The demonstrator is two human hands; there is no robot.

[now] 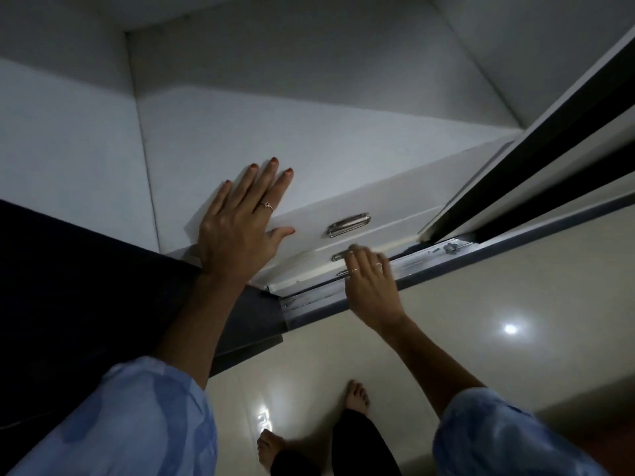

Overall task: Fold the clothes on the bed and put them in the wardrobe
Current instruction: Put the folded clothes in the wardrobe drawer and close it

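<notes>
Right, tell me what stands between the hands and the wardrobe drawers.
Nothing visible. The left hand lies flat on the top of the drawer unit, and the right hand is already at the lower drawer handle. No clothes are in view.

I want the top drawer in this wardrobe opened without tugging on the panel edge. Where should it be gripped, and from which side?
Take the upper drawer handle, the metal bar in the middle of the top drawer front. Come from the front, curling fingers behind the bar, then pull straight out. The left hand lies flat on the top; the right hand is at the lower handle.
</notes>
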